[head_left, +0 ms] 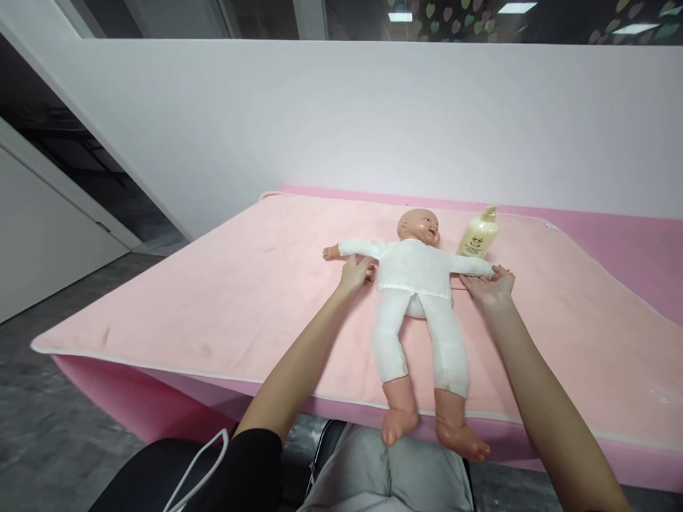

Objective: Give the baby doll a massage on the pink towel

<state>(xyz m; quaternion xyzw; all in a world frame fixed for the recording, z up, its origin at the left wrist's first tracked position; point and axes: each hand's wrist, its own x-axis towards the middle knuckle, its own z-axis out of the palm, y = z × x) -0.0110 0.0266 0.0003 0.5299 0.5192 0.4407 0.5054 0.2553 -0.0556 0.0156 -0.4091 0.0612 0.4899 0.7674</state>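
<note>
- Pink cloth [213, 284] covered the surface [629, 259] by a white wall [341, 107].
- Doll [413, 267] lay on its back there, feet past the near edge, bottle [479, 236] near its head.
- Left hand [356, 274] had half-curled fingers beside its torso, grip unclear.
- Right hand [491, 288] had loosely extended fingers along its arm, grip unclear.

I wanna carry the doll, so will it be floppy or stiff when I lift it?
The doll will probably flop somewhat, since its white legs look like soft cloth. Its smooth, shiny head may be harder and a bit slippery.
</note>
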